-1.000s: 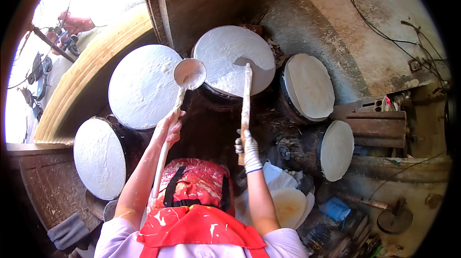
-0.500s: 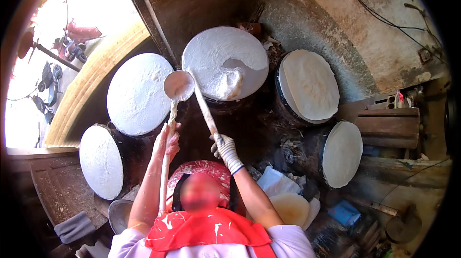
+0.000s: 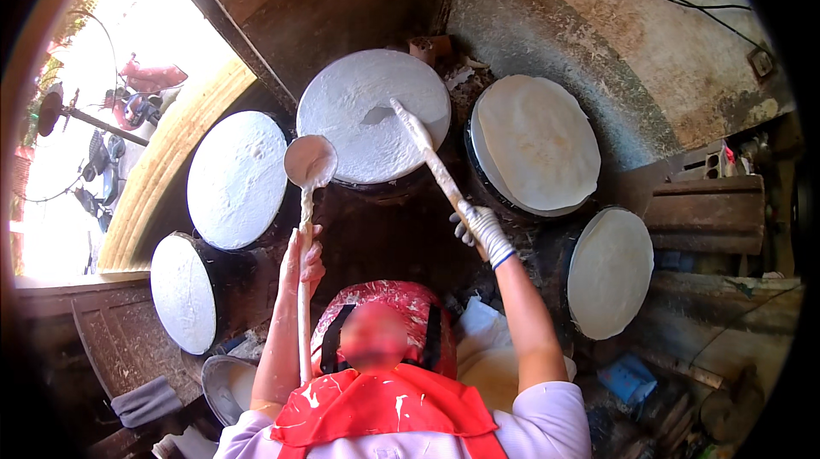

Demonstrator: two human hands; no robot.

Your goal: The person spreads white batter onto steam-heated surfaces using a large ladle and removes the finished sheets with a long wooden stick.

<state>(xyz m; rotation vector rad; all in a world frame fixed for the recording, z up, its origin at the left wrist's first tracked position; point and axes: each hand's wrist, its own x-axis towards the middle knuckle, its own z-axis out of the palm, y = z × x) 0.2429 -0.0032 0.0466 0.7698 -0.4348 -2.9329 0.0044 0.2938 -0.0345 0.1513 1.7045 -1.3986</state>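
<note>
My left hand (image 3: 303, 258), bare and smeared with white, is closed round the long handle of a ladle (image 3: 311, 160). The ladle's round bowl hangs just in front of the middle and left griddles, with pale batter in it. My right hand (image 3: 480, 234), in a white knit glove, grips a batter-coated stick (image 3: 431, 154). The stick's far end rests on the middle round griddle (image 3: 367, 83), beside a grey patch bare of batter. White batter covers most of that griddle's top. Whether a wider blade sits at the stick's end, I cannot tell.
Two griddles (image 3: 237, 179) (image 3: 183, 292) with white tops stand at the left. At the right, two more griddles (image 3: 542, 143) (image 3: 610, 273) bear pale round sheets. A metal basin (image 3: 226, 386) is low left, a blue container (image 3: 628, 380) low right. Motorbikes show outside.
My right hand has moved right and forward, bringing the stick across to the middle griddle's grey patch. The batter lump there is flattened and the patch is smaller. My left hand still holds the ladle.
</note>
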